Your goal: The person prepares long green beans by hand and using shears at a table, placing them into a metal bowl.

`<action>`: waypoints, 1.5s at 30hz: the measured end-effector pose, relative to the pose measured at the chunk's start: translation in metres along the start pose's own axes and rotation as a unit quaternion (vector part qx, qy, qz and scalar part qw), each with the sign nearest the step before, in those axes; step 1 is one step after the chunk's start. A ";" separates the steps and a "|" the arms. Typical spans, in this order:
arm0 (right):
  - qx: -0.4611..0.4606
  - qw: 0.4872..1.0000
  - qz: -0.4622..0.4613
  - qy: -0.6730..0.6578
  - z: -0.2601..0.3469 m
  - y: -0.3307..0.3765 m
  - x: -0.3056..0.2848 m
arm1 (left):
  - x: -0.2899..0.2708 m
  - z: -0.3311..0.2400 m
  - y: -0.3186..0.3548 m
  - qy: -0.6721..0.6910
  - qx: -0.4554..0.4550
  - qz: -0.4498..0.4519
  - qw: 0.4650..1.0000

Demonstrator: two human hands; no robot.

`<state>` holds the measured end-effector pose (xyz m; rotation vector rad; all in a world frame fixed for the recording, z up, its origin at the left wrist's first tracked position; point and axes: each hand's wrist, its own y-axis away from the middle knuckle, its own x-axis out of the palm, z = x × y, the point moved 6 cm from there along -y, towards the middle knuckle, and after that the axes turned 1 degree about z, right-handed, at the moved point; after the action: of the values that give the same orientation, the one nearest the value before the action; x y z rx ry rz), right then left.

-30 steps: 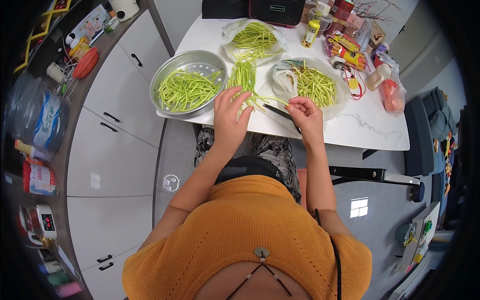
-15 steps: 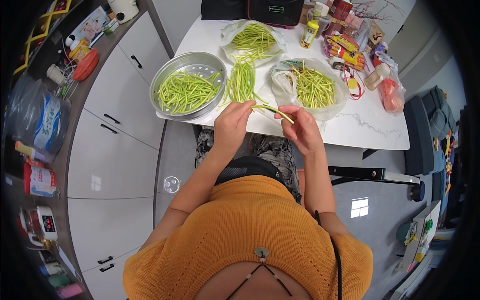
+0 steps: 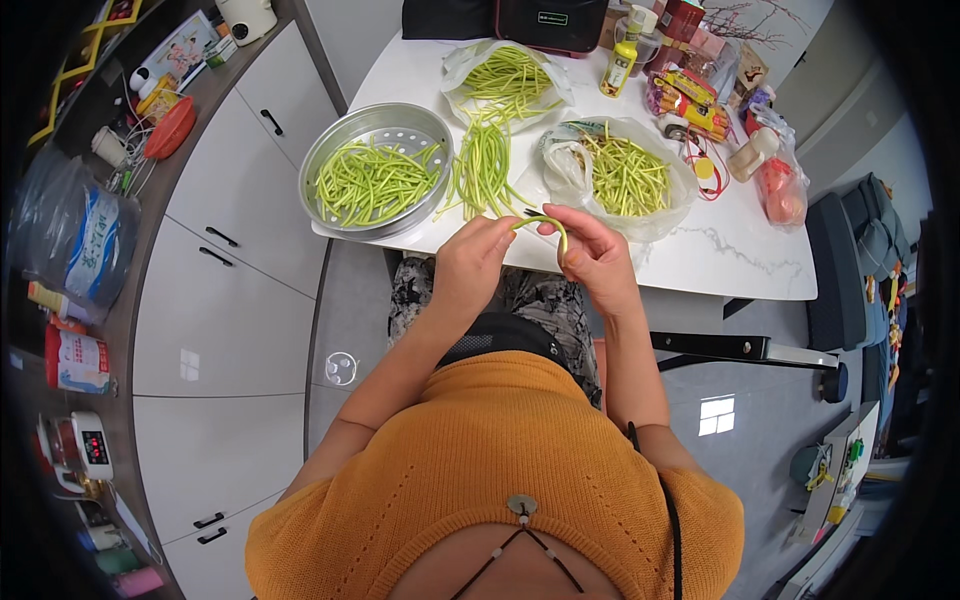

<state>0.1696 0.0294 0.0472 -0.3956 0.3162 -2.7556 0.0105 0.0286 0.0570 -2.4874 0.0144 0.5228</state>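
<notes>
Green stem (image 3: 555, 224): pinched toward both ends by fingertips of left hand (image 3: 472, 258) and right hand (image 3: 600, 258), held at near edge of white table (image 3: 735, 255). Judged light, springy, apt to snap if bent sharply; best gripped lightly near ends. Slim, yellow-green, bowed into arch. Long stems (image 3: 483, 170) piled just beyond; shorter pieces heaped in metal pan (image 3: 345, 122) at left, plastic bag (image 3: 568, 174) at right.

Hands, heaps and edges hide parts

The left hand (image 3: 472, 255) hides one end of the stalk (image 3: 562, 236). The right hand (image 3: 600, 262) covers part of a dark tool (image 3: 534, 212), kind unclear. A pile (image 3: 370, 185) hides much of the pan's (image 3: 375, 113) floor. The top edge crops the case (image 3: 550, 38) and white appliance (image 3: 250, 18).
</notes>
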 end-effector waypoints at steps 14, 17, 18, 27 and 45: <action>-0.059 0.971 -0.081 0.218 0.024 -0.006 -0.006 | 0.007 0.002 0.005 0.017 -0.012 0.043 0.999; -0.106 0.956 -0.076 0.262 0.024 -0.007 -0.009 | 0.007 -0.003 0.006 0.022 -0.011 0.048 0.999; -0.102 0.956 -0.077 0.265 0.024 -0.007 -0.011 | 0.009 -0.003 0.007 0.026 -0.015 0.051 0.998; 0.024 0.998 0.057 -0.005 0.003 -0.003 -0.008 | 0.007 0.006 0.005 0.079 -0.057 0.038 0.995; -0.001 0.991 -0.008 0.134 0.017 -0.004 0.007 | -0.002 -0.004 0.004 0.052 -0.014 0.018 0.998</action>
<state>0.1677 0.0277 0.0655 -0.0271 0.3832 -2.8241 0.0100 0.0226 0.0586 -2.5431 0.0927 0.4107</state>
